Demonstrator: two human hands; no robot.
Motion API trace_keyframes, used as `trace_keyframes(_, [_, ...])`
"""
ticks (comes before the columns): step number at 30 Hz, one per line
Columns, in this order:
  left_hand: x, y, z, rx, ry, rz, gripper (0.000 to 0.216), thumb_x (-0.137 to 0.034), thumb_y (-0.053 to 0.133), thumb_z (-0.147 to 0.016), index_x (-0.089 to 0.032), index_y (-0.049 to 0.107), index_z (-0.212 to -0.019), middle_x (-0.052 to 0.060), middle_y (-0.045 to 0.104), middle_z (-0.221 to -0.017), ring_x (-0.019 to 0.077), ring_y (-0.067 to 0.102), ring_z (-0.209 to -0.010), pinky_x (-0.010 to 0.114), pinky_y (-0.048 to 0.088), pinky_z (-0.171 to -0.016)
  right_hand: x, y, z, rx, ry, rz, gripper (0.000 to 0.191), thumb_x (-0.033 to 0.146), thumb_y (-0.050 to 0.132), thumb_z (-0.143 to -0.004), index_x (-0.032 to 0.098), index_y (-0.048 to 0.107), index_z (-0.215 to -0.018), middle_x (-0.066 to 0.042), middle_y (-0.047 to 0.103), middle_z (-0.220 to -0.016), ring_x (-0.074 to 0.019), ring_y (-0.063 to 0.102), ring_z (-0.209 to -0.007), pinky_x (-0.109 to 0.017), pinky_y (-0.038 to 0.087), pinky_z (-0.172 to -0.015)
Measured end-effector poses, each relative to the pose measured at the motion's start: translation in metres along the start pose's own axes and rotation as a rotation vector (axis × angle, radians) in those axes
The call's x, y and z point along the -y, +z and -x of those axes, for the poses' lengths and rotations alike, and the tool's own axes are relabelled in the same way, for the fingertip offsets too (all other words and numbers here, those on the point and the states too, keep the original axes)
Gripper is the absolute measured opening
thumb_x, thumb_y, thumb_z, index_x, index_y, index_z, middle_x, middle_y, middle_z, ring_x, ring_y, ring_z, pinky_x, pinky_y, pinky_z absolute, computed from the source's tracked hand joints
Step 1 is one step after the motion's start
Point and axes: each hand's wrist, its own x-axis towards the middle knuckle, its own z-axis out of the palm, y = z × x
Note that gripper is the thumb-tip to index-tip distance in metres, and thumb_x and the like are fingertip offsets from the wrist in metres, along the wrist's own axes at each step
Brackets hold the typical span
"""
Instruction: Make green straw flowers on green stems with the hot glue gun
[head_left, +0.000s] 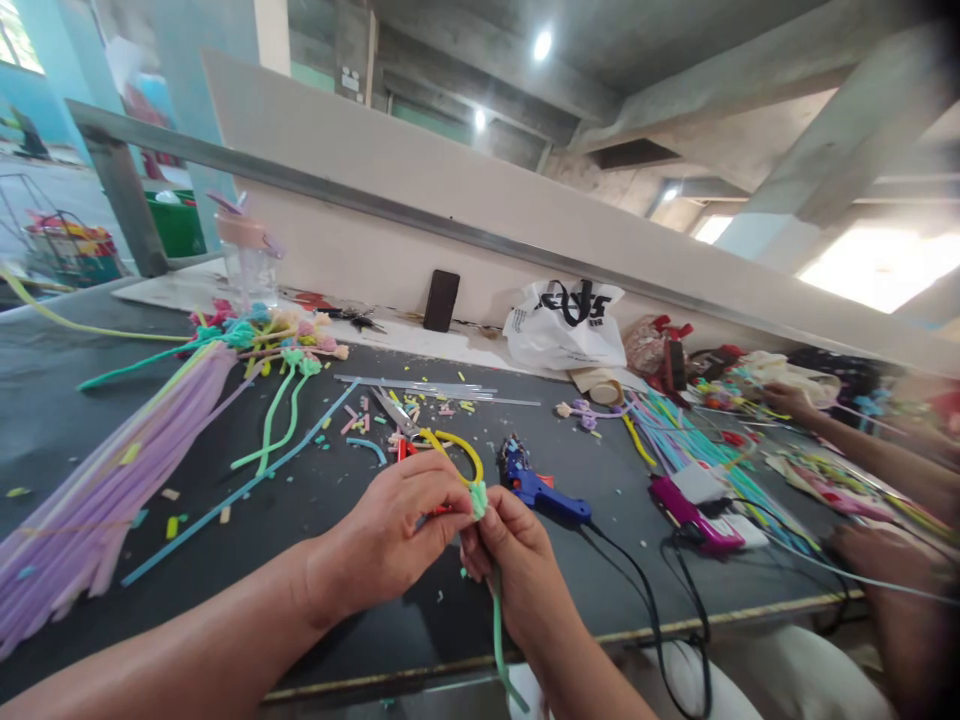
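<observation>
Both my hands meet above the front of the dark table point(315, 500). My left hand point(390, 535) pinches a yellow pipe cleaner point(459, 447) that loops up and over toward the other hand. My right hand point(517, 570) is closed on a green pipe cleaner point(496, 630) whose stem hangs down past the table edge. A small green tuft point(478, 497) sits where the yellow loop and green stem join, between my fingertips.
A purple pipe cleaner bundle point(112, 480) lies at left, with finished flowers point(285, 335) behind it. Scissors point(397, 418), a blue glue gun point(536, 485) and a pink glue gun point(694, 520) with cords lie nearby. Another person's arms point(870, 450) work at right. A white bag point(566, 325) stands at the back.
</observation>
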Motion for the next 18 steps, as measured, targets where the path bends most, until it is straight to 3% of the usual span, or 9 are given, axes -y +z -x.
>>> trace_keyframes(5, [-0.0009, 0.0009, 0.0004, 0.000, 0.033, 0.021, 0.010, -0.009, 0.054, -0.082, -0.013, 0.057, -0.074, 0.003, 0.057, -0.072, 0.0120, 0.053, -0.072, 0.023, 0.045, -0.068, 0.0001, 0.0005, 0.0005, 0.007, 0.033, -0.091, 0.022, 0.034, 0.066, -0.078, 0.016, 0.056, -0.069, 0.007, 0.049, -0.050, -0.0027, 0.034, -0.039, -0.015, 0.029, -0.040])
trace_keyframes(11, [-0.0012, -0.0022, -0.0022, -0.215, -0.015, -0.027, 0.010, -0.005, 0.057, -0.080, -0.014, 0.061, -0.078, 0.004, 0.060, -0.076, 0.0121, 0.056, -0.076, 0.023, 0.046, -0.074, 0.0043, 0.0005, -0.0019, 0.062, 0.023, -0.125, 0.023, 0.036, 0.064, -0.079, 0.015, 0.058, -0.072, 0.004, 0.054, -0.055, -0.0035, 0.035, -0.039, -0.017, 0.033, -0.041])
trace_keyframes(18, [-0.0011, -0.0001, -0.0001, -0.133, 0.120, -0.069, 0.010, -0.005, 0.057, -0.080, -0.012, 0.061, -0.085, 0.005, 0.060, -0.079, 0.0121, 0.056, -0.077, 0.022, 0.048, -0.073, -0.0014, -0.0026, -0.0001, 0.080, 0.018, -0.118, 0.021, 0.035, 0.061, -0.082, 0.016, 0.060, -0.075, 0.003, 0.055, -0.056, -0.0039, 0.038, -0.041, -0.017, 0.034, -0.043])
